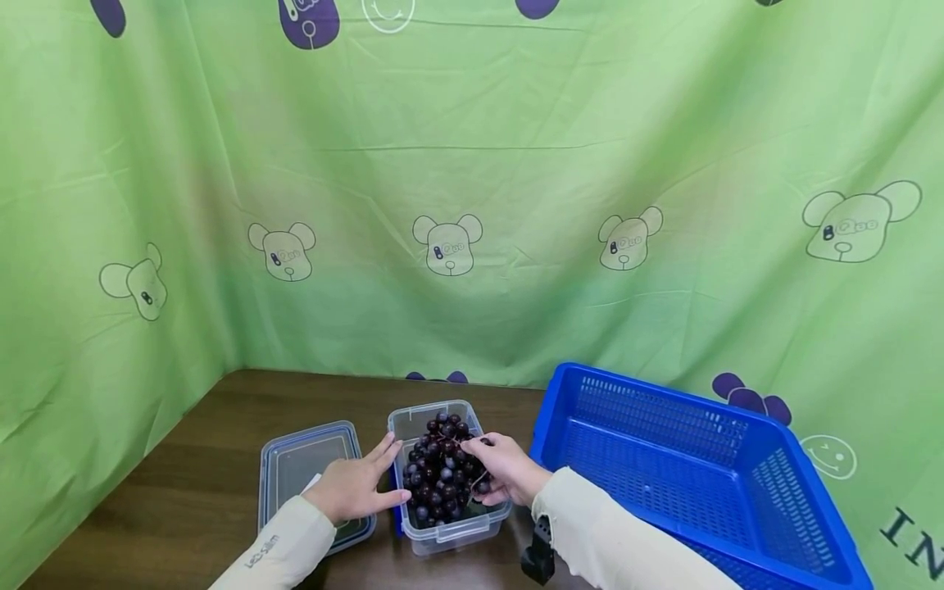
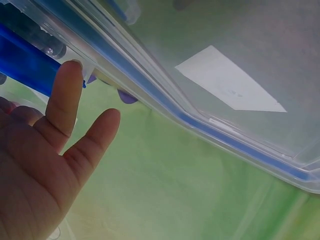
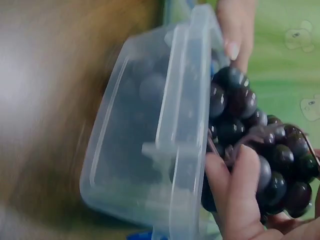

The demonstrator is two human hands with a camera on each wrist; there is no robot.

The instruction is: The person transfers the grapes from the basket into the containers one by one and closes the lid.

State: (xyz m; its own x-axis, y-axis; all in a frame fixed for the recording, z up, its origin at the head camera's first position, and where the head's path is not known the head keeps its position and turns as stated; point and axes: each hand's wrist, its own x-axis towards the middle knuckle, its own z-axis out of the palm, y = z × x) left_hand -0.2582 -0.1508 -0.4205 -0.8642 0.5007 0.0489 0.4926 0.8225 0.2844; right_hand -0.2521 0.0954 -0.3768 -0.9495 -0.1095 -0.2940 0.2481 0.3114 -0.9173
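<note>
Pinching away, the right hand (image 1: 505,469) has the bunch of dark grapes (image 1: 438,471) by its right side, and there it is, just left of the grip, heaped inside the clear container (image 1: 457,537)! Across from that grip, the left hand (image 1: 352,485) spreads its fingers, grasping nothing, at the container's left side. Farther left lies the lid (image 1: 298,463); right of the grip, the blue basket (image 1: 656,459).

A green curtain (image 1: 516,328) hangs behind a dark brown wooden table (image 1: 184,483) and along its left side. A row of outlined bear heads (image 1: 448,246) crosses the curtain, with purple shapes (image 1: 313,24) above and below. At the right stands a blue plastic basket (image 1: 649,459) with slotted walls, near a white smiley face (image 1: 829,456) and dark letters (image 1: 896,527) printed on the curtain.
</note>
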